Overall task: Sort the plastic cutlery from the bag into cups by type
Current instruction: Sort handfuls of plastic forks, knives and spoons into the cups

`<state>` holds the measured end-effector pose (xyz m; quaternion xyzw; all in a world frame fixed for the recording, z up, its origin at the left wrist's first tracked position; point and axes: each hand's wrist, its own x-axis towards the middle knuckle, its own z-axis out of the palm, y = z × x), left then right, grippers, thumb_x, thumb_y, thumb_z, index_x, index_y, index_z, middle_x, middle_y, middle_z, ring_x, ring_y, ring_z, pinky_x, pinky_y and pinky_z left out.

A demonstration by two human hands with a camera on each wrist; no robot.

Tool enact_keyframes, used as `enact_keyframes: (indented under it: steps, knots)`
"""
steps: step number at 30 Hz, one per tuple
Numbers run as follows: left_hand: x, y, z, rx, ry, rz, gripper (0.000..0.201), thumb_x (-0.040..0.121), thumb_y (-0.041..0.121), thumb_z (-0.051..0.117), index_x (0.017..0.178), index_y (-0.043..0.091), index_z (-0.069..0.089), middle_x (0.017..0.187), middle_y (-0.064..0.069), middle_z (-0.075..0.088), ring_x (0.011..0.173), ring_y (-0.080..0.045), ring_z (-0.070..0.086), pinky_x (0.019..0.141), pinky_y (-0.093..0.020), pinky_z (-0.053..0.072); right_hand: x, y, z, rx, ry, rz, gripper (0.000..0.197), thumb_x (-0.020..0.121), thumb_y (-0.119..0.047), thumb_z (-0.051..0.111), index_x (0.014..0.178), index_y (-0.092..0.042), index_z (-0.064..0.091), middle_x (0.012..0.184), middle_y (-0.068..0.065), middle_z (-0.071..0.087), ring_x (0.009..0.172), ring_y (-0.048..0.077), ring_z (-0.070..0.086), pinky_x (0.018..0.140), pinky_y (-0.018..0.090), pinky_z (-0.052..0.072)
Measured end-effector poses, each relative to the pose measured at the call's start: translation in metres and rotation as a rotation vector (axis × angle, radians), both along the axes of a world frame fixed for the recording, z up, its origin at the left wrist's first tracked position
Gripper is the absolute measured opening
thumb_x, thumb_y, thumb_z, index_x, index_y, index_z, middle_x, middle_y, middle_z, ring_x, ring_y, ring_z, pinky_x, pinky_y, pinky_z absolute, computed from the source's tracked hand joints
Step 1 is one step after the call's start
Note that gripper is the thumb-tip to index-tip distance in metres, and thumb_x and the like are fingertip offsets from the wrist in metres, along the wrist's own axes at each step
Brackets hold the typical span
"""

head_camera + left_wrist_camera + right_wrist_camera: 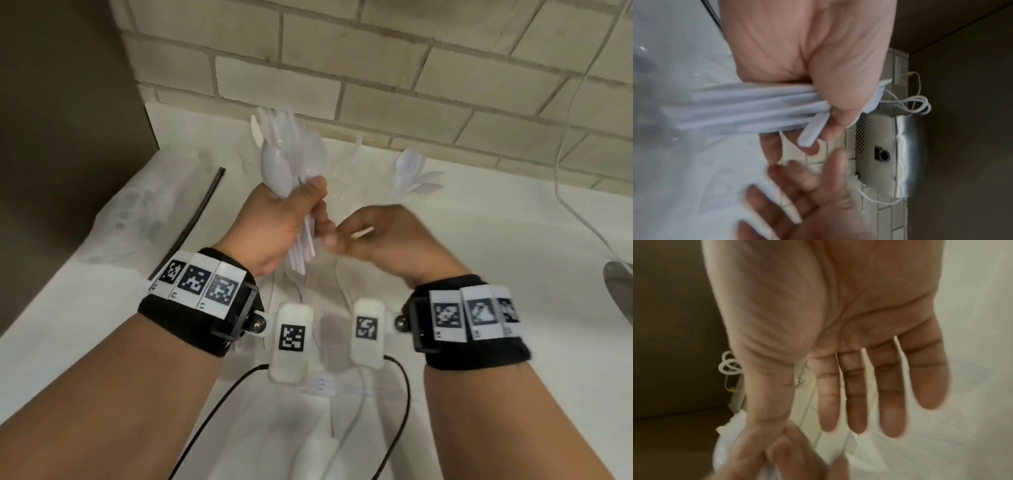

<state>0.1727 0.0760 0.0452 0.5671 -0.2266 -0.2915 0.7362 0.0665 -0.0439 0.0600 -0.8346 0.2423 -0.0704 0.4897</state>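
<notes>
Centrally: left hand grips cutlery bundle, long axis near upright, handle ends downward; right hand, fingers straight, empty, just beside handles.

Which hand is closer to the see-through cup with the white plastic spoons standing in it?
The right hand. The clear cup of white plastic spoons stands just beyond it, by the brick wall. The left hand, gripping a bunch of white plastic cutlery, is farther off to the cup's left.

Pale brick wall behind, white bench below it, dark brown panel at left, white cable hanging at right
</notes>
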Motion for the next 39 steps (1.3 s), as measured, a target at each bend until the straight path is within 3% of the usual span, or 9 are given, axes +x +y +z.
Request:
enact_keyframes:
  steps: [5, 10, 13, 18, 24, 27, 29, 34, 39]
  knots:
    - [-0.001, -0.004, -0.012, 0.302, -0.311, 0.011, 0.019, 0.088, 0.032, 0.064, 0.084, 0.015, 0.056, 0.068, 0.001, 0.055, 0.063, -0.017, 0.055, 0.062, -0.032, 0.049, -0.003, -0.004, 0.041, -0.090, -0.328, -0.150, 0.021, 0.068, -0.030, 0.084, 0.073, -0.019, 0.067, 0.067, -0.005, 0.061, 0.059, 0.008, 0.054, 0.058, 0.021, 0.046]
    - [-0.006, -0.009, -0.010, 0.437, -0.484, 0.024, 0.040, 0.086, 0.034, 0.064, 0.117, 0.014, 0.047, 0.094, -0.006, 0.065, 0.081, -0.022, 0.065, 0.075, -0.042, 0.056, 0.003, 0.010, 0.054, -0.100, -0.347, -0.134, 0.019, 0.074, -0.026, 0.082, 0.074, -0.011, 0.069, 0.057, -0.009, 0.062, 0.046, 0.005, 0.055, 0.048, 0.017, 0.045]
    - [-0.009, -0.010, -0.007, 0.456, -0.517, 0.033, 0.043, 0.087, 0.031, 0.063, 0.118, 0.011, 0.041, 0.094, -0.011, 0.065, 0.079, -0.024, 0.067, 0.071, -0.042, 0.057, 0.012, 0.013, 0.047, -0.183, -0.310, -0.216, 0.029, 0.072, -0.037, 0.081, 0.069, -0.011, 0.068, 0.052, -0.007, 0.063, 0.047, 0.008, 0.060, 0.051, 0.021, 0.048]
    - [-0.007, -0.011, -0.010, 0.516, -0.602, 0.060, 0.035, 0.088, 0.029, 0.064, 0.100, 0.014, 0.035, 0.076, 0.005, 0.049, 0.062, -0.009, 0.054, 0.042, -0.012, 0.038, 0.019, 0.013, 0.041, -0.218, -0.291, -0.283, 0.028, 0.084, -0.024, 0.069, 0.066, -0.004, 0.062, 0.059, 0.007, 0.065, 0.043, 0.009, 0.060, 0.055, 0.026, 0.047]
    - [-0.006, -0.007, -0.023, 0.502, -0.618, 0.012, 0.031, 0.090, 0.025, 0.060, 0.107, 0.010, 0.039, 0.082, 0.000, 0.055, 0.067, -0.009, 0.053, 0.051, -0.011, 0.040, 0.018, 0.010, 0.055, -0.024, -0.713, -0.463, 0.020, 0.094, -0.015, 0.049, 0.077, -0.016, 0.040, 0.076, 0.016, 0.069, 0.068, 0.030, 0.070, 0.057, 0.035, 0.055]
    - [-0.008, -0.006, -0.025, 0.504, -0.608, -0.020, 0.039, 0.091, 0.028, 0.059, 0.117, 0.006, 0.041, 0.093, -0.010, 0.060, 0.074, -0.018, 0.056, 0.052, -0.012, 0.040, 0.013, 0.014, 0.072, 0.146, -0.969, -0.442, 0.015, 0.101, -0.015, 0.038, 0.087, -0.013, 0.033, 0.060, 0.009, 0.062, 0.057, 0.031, 0.068, 0.059, 0.044, 0.059]
    - [-0.008, -0.006, -0.025, 0.510, -0.605, -0.046, 0.041, 0.091, 0.031, 0.058, 0.120, 0.007, 0.040, 0.094, -0.007, 0.060, 0.074, -0.014, 0.056, 0.055, -0.011, 0.041, 0.011, 0.012, 0.082, 0.061, -1.020, -0.421, 0.014, 0.102, -0.020, 0.035, 0.090, -0.014, 0.033, 0.056, 0.004, 0.048, 0.043, 0.024, 0.058, 0.047, 0.039, 0.052]
    - [-0.008, -0.005, -0.023, 0.471, -0.589, -0.079, 0.038, 0.093, 0.031, 0.057, 0.123, 0.014, 0.041, 0.092, 0.005, 0.057, 0.075, -0.001, 0.052, 0.060, -0.003, 0.040, 0.015, 0.000, 0.075, -0.380, -0.417, -0.253, 0.023, 0.081, -0.036, 0.073, 0.087, -0.019, 0.059, 0.071, -0.003, 0.057, 0.059, 0.011, 0.054, 0.054, 0.024, 0.045]
    - [-0.007, -0.004, -0.023, 0.448, -0.602, -0.079, 0.041, 0.093, 0.028, 0.057, 0.128, 0.014, 0.042, 0.104, 0.001, 0.060, 0.082, -0.006, 0.055, 0.064, -0.003, 0.040, 0.018, 0.005, 0.057, -0.470, -0.057, -0.133, 0.014, 0.076, -0.023, 0.073, 0.088, -0.018, 0.072, 0.081, 0.000, 0.066, 0.057, 0.012, 0.054, 0.054, 0.025, 0.046]
